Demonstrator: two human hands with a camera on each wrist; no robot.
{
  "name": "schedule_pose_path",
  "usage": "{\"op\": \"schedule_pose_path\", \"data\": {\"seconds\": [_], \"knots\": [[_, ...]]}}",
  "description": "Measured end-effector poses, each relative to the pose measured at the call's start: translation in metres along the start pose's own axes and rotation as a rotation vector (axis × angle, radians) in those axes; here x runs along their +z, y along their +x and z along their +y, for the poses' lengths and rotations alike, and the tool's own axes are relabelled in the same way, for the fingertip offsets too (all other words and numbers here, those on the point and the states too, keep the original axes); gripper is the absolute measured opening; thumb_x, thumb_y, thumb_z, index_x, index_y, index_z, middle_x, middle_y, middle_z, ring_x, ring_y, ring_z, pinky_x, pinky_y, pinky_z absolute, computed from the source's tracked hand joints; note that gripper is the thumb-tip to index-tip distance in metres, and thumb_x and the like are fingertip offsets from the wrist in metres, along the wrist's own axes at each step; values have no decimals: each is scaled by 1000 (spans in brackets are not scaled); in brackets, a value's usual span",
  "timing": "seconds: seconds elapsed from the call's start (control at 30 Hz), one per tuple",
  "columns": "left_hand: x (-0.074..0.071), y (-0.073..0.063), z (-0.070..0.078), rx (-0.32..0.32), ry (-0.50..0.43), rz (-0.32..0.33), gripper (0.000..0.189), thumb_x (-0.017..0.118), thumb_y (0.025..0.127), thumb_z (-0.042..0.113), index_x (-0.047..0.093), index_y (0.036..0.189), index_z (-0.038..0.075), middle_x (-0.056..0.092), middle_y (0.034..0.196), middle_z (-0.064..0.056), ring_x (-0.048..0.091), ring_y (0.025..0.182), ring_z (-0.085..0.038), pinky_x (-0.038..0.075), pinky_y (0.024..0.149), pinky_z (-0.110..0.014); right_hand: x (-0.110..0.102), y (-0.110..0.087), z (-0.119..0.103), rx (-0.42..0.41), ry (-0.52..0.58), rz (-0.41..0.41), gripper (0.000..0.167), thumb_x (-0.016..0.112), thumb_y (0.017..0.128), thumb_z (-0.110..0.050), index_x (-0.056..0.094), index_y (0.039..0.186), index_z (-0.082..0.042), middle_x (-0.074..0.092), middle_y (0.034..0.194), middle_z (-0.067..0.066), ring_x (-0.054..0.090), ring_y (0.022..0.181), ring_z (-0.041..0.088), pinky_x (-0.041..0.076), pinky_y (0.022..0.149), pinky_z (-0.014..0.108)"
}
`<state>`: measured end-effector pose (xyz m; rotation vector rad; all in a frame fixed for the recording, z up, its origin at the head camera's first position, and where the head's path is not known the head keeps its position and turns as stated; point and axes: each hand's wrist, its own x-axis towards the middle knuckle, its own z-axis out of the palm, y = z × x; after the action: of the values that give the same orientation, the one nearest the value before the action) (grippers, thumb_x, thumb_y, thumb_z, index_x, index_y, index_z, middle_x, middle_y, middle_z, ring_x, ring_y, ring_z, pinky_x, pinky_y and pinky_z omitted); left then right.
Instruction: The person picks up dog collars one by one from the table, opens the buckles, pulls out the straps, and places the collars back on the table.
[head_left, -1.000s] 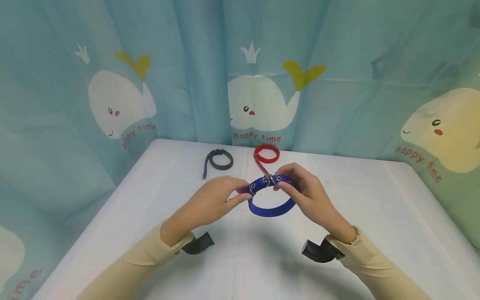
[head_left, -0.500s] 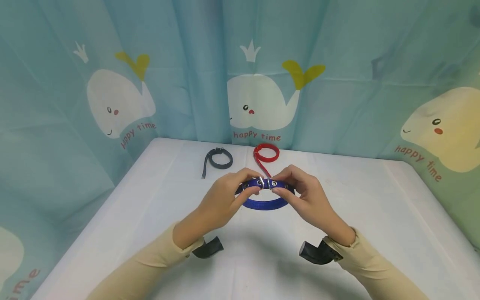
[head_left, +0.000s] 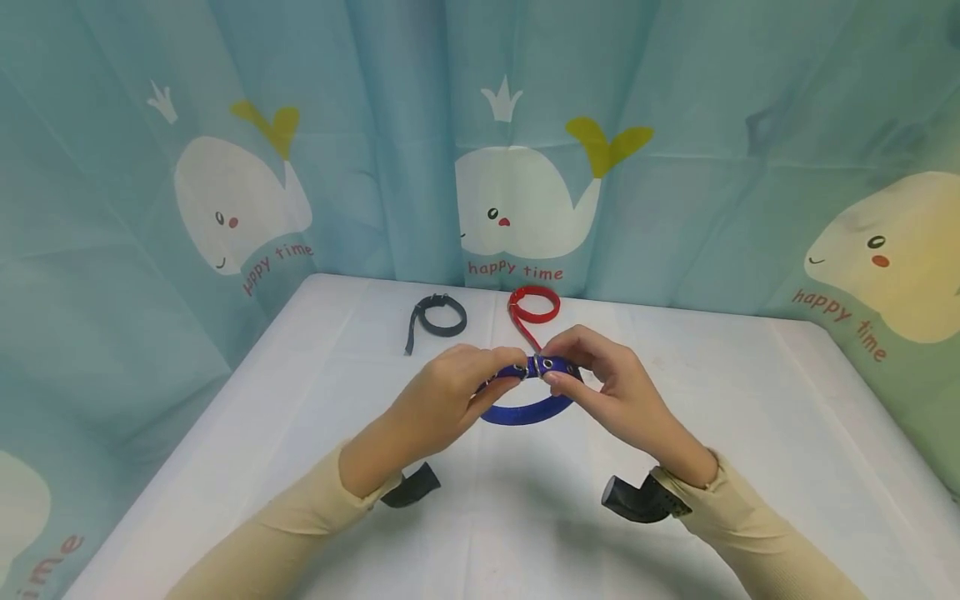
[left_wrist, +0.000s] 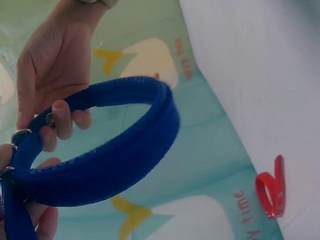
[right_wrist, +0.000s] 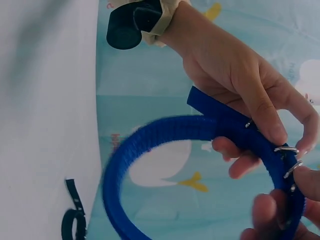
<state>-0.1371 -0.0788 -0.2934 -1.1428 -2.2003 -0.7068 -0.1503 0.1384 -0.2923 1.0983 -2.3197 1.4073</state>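
Blue collar point(head_left: 527, 414) in both hands point(head_left: 438, 396) point(head_left: 618, 387) — metal fittings point(head_left: 537, 365) between the two.

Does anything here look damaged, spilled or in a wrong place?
Nothing stands out. The dark collar and red collar lie looped on the white table; the left hand and right hand hold the blue collar, with no visible damage.

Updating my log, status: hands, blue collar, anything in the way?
Left hand, right hand: both gripping blue collar. Looped, held above table. Nothing visibly blocking; red collar, dark collar lie beyond.
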Motion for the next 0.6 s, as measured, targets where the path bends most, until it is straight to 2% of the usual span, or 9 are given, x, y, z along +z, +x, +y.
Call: {"op": "schedule_pose_path", "data": {"seconds": [0.13,0.23,0.43,0.53,0.6], "knots": [[-2,3,-1,-21,-34,-19,17,64,88,14,56,103,8,62,76,-1,55,69,-10,50,66,-15,-1,4,-1,16,4,-25,20,64,84,3,58,103,0,64,89,7,62,71,9,54,78,20],[-7,6,-1,-50,-74,-39,17,64,88,13,54,101,8,61,77,-1,54,68,-9,49,64,-14,-5,8,-4,37,-18,-29,19,64,85,1,58,102,0,64,89,6,62,72,9,54,78,19],[-15,12,-1,-154,-164,-46,18,66,86,12,53,97,8,69,82,-2,64,75,-9,53,68,-17,-14,13,-10,86,-44,-103,19,65,85,-1,57,102,-2,63,87,6,60,63,10,54,62,24],[-17,14,-1,-195,-185,-79,17,65,88,13,53,99,9,72,87,-4,69,82,-12,53,69,-19,-14,16,-12,86,-60,-144,20,66,85,-3,57,103,-3,64,87,5,61,64,11,55,61,25],[-18,15,-1,-213,-180,-111,16,64,89,14,55,101,9,72,91,-4,69,86,-14,54,72,-21,-14,16,-13,84,-77,-140,19,66,85,-5,59,103,-3,65,86,5,62,66,11,55,62,24]]}}
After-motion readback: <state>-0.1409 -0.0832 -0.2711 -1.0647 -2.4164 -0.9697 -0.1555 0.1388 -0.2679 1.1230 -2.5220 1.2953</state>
